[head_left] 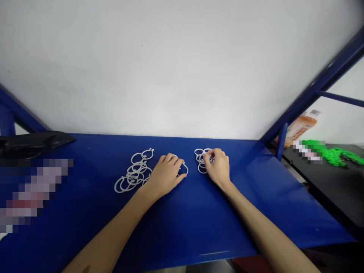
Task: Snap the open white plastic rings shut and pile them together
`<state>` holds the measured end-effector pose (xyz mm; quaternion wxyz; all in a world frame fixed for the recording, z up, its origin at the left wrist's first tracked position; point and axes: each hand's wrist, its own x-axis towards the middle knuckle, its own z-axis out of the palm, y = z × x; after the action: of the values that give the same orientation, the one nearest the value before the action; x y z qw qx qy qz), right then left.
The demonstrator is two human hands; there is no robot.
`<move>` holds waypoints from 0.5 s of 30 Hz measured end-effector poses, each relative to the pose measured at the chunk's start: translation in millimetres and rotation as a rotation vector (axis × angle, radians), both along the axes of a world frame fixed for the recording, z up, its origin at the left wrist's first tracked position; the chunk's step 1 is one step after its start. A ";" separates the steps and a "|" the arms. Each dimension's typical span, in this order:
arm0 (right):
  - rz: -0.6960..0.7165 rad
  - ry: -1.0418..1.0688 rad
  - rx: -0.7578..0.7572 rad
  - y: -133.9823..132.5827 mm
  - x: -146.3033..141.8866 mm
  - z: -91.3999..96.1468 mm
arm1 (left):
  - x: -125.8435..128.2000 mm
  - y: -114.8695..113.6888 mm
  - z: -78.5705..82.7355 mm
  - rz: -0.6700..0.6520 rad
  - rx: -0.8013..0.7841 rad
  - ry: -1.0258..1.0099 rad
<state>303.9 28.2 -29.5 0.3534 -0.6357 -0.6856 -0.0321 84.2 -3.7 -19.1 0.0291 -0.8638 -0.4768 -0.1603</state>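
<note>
In the head view, a person's 2 bare hands work low over a blue counter that meets a pale wall at its far edge. The left hand is palm down and loosely open, with the thumb apart from the fingers. A white ring shows past its fingertips, partly hidden beneath them; whether they have hold of it, I cannot tell.

Left of that hand lies a loose pile of white rings, overlapping, some with small knobs; the hand and wrist cover its right edge.

The right hand is bent inward, thumb and forefinger near each other above a smaller cluster of rings. The fingers hide part of the cluster, so I cannot tell whether they pinch a ring. A bare stretch of counter separates the 2 hands.

At the far left is a black plastic bag, with a pixelated patch in front of it. On the right, beyond a blue post, an orange bottle leans near a bright green heap on a black surface.
</note>
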 end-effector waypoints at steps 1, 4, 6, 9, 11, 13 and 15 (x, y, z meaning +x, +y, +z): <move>0.004 0.022 -0.011 0.4 0.7 0.2 | -0.1 0.1 -0.2 -0.005 -0.003 -0.009; 0.010 0.065 -0.031 1.7 2.9 0.1 | -0.2 0.3 -0.6 -0.015 -0.002 -0.045; 0.011 0.076 -0.036 2.4 4.1 -0.5 | -0.1 0.3 -0.6 -0.010 -0.003 -0.067; 0.019 0.083 -0.044 2.5 5.4 -1.4 | -0.1 0.3 -0.3 0.013 -0.020 -0.091; 0.026 0.084 -0.048 1.8 6.3 -1.4 | -0.5 0.3 -0.4 0.026 -0.035 -0.108; 0.034 0.076 -0.035 0.6 7.6 -0.7 | -1.1 0.5 -0.9 0.033 -0.041 -0.124; 0.057 0.052 0.003 -1.6 8.9 1.1 | -1.4 1.0 -1.8 0.030 -0.041 -0.143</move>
<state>312.8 26.6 -28.3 0.3729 -0.6157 -0.6941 -0.0066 82.8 -2.7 -20.9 -0.0203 -0.8432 -0.4938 -0.2116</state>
